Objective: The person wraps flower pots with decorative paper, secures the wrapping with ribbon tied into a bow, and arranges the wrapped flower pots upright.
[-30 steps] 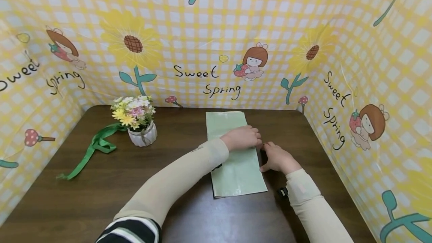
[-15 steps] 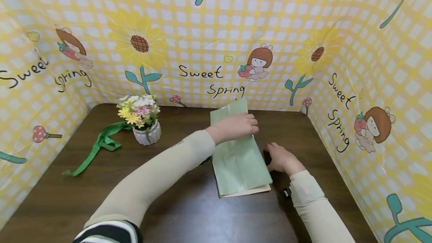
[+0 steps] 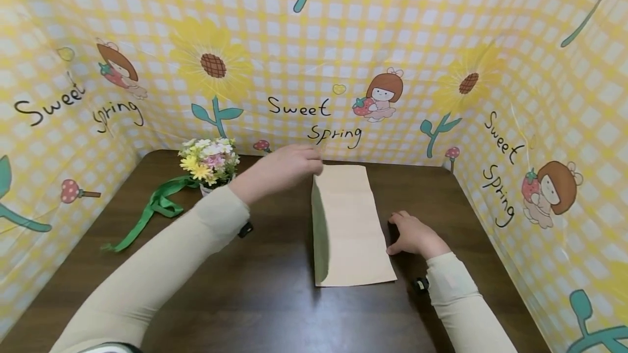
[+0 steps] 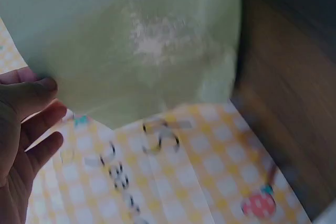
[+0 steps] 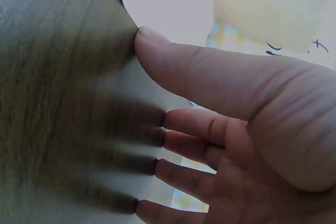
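A folded sheet of paper (image 3: 350, 227), pale green on one side and cream on the other, lies lengthwise on the table. Its cream face shows on top, while a green flap (image 4: 131, 61) stands raised along the left side. My left hand (image 3: 282, 170) pinches the flap near the far end; in the left wrist view, the thumb and fingers meet at its edge. My right hand (image 3: 414, 235) rests at the paper's right edge. Its thumb (image 5: 163, 59) touches or nearly touches that edge, and the other fingertips rest on the wood.
A small white pot of artificial flowers (image 3: 210, 161) stands at the back left, partly behind the left forearm. Green ribbon (image 3: 157, 206) trails beside it on the dark wooden table (image 3: 275, 315). A yellow checked cloth (image 3: 275, 59) encloses the back and sides.
My left hand has lifted the green flap and carried it leftward, uncovering the cream face. My right hand has stayed by the right edge. The head view has shifted slightly.
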The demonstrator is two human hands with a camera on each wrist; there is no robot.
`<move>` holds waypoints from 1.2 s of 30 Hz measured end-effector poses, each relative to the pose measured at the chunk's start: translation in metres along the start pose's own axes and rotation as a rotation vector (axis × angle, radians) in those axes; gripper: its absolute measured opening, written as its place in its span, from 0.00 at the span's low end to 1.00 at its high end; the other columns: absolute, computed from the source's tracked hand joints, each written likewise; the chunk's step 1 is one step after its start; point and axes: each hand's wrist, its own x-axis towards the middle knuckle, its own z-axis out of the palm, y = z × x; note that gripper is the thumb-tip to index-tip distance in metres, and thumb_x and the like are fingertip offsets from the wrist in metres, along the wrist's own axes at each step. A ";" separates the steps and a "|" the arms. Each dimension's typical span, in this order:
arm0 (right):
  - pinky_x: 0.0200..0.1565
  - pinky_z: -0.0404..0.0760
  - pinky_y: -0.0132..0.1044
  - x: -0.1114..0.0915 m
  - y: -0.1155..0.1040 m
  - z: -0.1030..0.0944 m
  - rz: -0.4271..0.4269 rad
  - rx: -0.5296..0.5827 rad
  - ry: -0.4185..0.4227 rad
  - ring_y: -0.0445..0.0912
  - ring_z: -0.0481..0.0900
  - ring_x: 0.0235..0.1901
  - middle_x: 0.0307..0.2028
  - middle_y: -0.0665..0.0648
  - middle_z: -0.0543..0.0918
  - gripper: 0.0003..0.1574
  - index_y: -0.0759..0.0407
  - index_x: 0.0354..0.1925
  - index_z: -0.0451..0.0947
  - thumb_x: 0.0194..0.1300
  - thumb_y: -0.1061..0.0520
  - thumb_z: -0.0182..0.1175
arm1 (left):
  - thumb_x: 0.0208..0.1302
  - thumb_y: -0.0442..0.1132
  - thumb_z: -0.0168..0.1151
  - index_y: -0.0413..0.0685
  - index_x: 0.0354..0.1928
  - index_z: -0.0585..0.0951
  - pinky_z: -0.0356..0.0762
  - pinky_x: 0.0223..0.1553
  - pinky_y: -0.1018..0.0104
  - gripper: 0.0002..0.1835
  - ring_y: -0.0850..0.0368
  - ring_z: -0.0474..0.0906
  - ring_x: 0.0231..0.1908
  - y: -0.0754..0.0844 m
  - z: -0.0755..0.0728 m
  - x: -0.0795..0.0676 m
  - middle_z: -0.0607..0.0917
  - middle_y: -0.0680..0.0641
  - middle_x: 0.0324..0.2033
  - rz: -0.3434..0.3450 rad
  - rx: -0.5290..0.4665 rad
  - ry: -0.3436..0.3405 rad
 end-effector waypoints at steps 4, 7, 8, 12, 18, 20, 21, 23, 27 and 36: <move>0.58 0.70 0.57 0.001 0.001 -0.006 0.001 -0.001 -0.036 0.65 0.64 0.65 0.67 0.69 0.63 0.46 0.65 0.63 0.68 0.52 0.48 0.72 | 0.63 0.29 0.61 0.52 0.37 0.83 0.75 0.47 0.64 0.09 0.57 0.76 0.43 -0.007 -0.005 -0.037 0.83 0.53 0.38 -0.053 -0.023 0.013; 0.58 0.70 0.57 0.006 0.000 -0.011 -0.003 -0.026 -0.021 0.63 0.68 0.62 0.64 0.69 0.68 0.37 0.65 0.61 0.71 0.59 0.47 0.67 | 0.62 0.27 0.60 0.52 0.36 0.82 0.74 0.45 0.64 0.10 0.57 0.76 0.42 -0.008 -0.002 -0.066 0.82 0.52 0.37 -0.090 -0.037 0.012; 0.58 0.70 0.57 0.008 -0.001 -0.013 -0.013 -0.037 -0.001 0.62 0.69 0.61 0.63 0.68 0.69 0.35 0.65 0.60 0.72 0.61 0.47 0.65 | 0.61 0.27 0.61 0.52 0.35 0.82 0.74 0.44 0.64 0.10 0.57 0.75 0.41 -0.008 -0.001 -0.075 0.82 0.52 0.37 -0.101 -0.039 0.011; 0.59 0.71 0.53 0.022 -0.007 -0.011 -0.131 -0.088 0.091 0.59 0.71 0.61 0.63 0.65 0.71 0.33 0.64 0.61 0.72 0.65 0.47 0.62 | 0.58 0.24 0.61 0.52 0.32 0.80 0.74 0.42 0.64 0.12 0.58 0.75 0.40 -0.009 0.008 -0.105 0.81 0.53 0.35 -0.110 -0.031 0.013; 0.62 0.69 0.51 0.031 -0.016 -0.002 -0.303 -0.102 0.066 0.58 0.66 0.66 0.66 0.64 0.67 0.39 0.65 0.65 0.68 0.61 0.49 0.66 | 0.55 0.23 0.63 0.52 0.31 0.80 0.76 0.39 0.65 0.14 0.59 0.77 0.39 -0.010 0.026 -0.132 0.81 0.54 0.34 -0.132 -0.009 -0.028; 0.63 0.68 0.51 0.031 -0.017 0.000 -0.293 -0.106 0.055 0.58 0.66 0.66 0.66 0.63 0.68 0.41 0.65 0.65 0.68 0.59 0.49 0.67 | 0.56 0.24 0.65 0.53 0.31 0.81 0.78 0.39 0.65 0.12 0.58 0.78 0.39 -0.009 0.031 -0.137 0.82 0.53 0.35 -0.149 -0.006 -0.053; 0.63 0.68 0.51 0.031 -0.017 0.000 -0.281 -0.109 0.050 0.57 0.66 0.66 0.66 0.63 0.68 0.42 0.65 0.65 0.68 0.59 0.48 0.68 | 0.56 0.25 0.65 0.53 0.31 0.82 0.79 0.38 0.64 0.12 0.58 0.79 0.39 -0.009 0.033 -0.140 0.82 0.53 0.35 -0.160 -0.008 -0.070; 0.64 0.67 0.51 0.030 -0.017 0.000 -0.256 -0.112 0.036 0.57 0.66 0.66 0.66 0.62 0.68 0.42 0.64 0.65 0.68 0.58 0.48 0.69 | 0.57 0.26 0.65 0.54 0.30 0.82 0.79 0.37 0.65 0.12 0.58 0.80 0.39 -0.010 0.039 -0.145 0.83 0.53 0.35 -0.178 -0.025 -0.109; 0.64 0.66 0.50 0.029 -0.017 0.000 -0.238 -0.118 0.004 0.57 0.66 0.66 0.67 0.61 0.67 0.42 0.64 0.65 0.68 0.58 0.47 0.69 | 0.59 0.28 0.64 0.54 0.29 0.80 0.76 0.31 0.68 0.11 0.61 0.78 0.32 -0.013 0.052 -0.153 0.81 0.55 0.30 -0.202 -0.058 -0.189; 0.65 0.65 0.51 0.031 -0.016 0.004 -0.235 -0.096 -0.003 0.57 0.64 0.67 0.68 0.60 0.66 0.44 0.63 0.66 0.67 0.57 0.47 0.70 | 0.62 0.31 0.63 0.57 0.26 0.78 0.68 0.27 0.72 0.11 0.68 0.68 0.25 -0.018 0.079 -0.169 0.78 0.60 0.26 -0.252 -0.115 -0.318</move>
